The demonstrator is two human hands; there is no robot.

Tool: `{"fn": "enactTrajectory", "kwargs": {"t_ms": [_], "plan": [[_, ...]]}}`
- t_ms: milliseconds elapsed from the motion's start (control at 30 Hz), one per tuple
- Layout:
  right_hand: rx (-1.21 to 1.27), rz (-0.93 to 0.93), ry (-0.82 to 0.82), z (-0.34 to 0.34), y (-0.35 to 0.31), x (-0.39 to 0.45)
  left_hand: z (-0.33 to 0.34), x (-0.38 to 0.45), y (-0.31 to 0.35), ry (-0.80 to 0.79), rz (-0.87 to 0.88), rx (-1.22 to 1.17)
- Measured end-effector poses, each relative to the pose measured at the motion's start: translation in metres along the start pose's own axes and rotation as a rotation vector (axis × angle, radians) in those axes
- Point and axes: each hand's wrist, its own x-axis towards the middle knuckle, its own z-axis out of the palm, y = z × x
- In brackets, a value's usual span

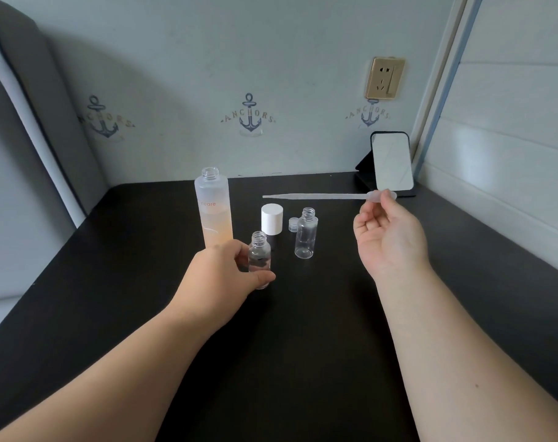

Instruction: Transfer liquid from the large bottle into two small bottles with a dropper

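While gripping the near small bottle (259, 260) between thumb and curled fingers, left hand (221, 275) resting low on the dark table (319, 330), forearm stretched in from the lower left. Near small bottle upright, uncapped, clear, standing just in front and to the right of the large bottle (213, 207). Large bottle frosted, upright, cap off, holding pale orange liquid in roughly its lower half, its base hidden behind the left hand. Raised above the table, right hand (389, 237) turned palm toward the camera, thumb and fingertips pinching the bulb end of the dropper (328, 196). Dropper clear plastic, held nearly level, thin tip pointing left toward the large bottle and hanging in the air above the white cap (272, 218); whether any liquid sits inside cannot be told. White cap cylindrical, standing on the table between the large bottle and the second small bottle (306, 232). Second small bottle clear, upright, open at the neck, apart from both hands, looking empty. Just behind it and to its left, a small clear cap (293, 223) lying on the table. Farther back at the right, a small mirror (392, 161) propped on a dark stand near the wall, below a gold wall socket (385, 78). On the wall, anchor decals (250, 114).
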Motion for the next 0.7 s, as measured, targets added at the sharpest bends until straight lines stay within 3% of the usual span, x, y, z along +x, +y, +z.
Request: {"fn": "enactTrajectory", "kwargs": {"t_ms": [367,700], "plan": [[0.114,0.037,0.064,0.001,-0.001,-0.002,0.015,0.014,0.029,-0.035,-0.022,0.111],[0.114,0.059,0.069,0.001,0.0,0.0,0.036,0.037,0.037,0.044,-0.061,0.162]]}}
